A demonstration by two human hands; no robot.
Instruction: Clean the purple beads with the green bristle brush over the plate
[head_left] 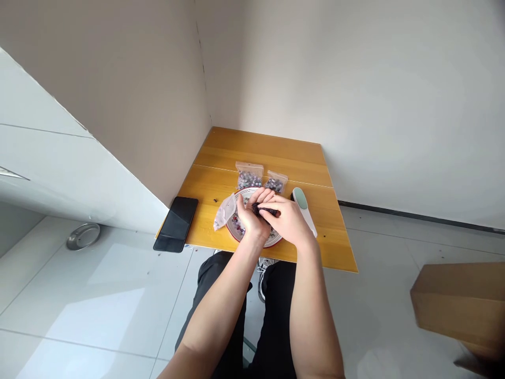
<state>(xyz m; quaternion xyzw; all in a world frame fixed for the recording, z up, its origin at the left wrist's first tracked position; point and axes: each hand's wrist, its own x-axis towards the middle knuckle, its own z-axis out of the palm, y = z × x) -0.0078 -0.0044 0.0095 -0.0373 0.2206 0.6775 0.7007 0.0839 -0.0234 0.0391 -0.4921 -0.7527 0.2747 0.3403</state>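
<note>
Your left hand [249, 218] and right hand [287, 221] meet just above the red-rimmed plate [273, 241], with a dark cluster [265, 210] pinched between them. It may be a bunch of beads or a beaded strand, but your fingers hide too much of it to tell. Both grips look closed on it, fingers curled inward, with the left grip coming from the plate's near left and the right grip reaching across from its near right. Your forearms angle up from your lap toward the plate, and your wrists are bent inward.

As things lie, much of the material has not been used. Behind the plate, two small zip bags [249, 176] [276, 182] hold mixed beads, and the left one looks fuller. A scatter of multicoloured beads [236, 226] lies on the plate, partly under your left hand. Just left of the plate, a crumpled clear bag [224, 212] lies limp and looks emptied.

Just right of the plate, a white handheld device with a pale green panel [303, 210] rests on the wooden desk [260, 150]. Well left of the plate, a black smartphone [175, 223] lies face up at the desk's edge. A tiny dark speck [215, 200] sits on the desk to the plate's upper left. Further left of the plate, a steel dish [82, 236] sits on the floor.
</note>
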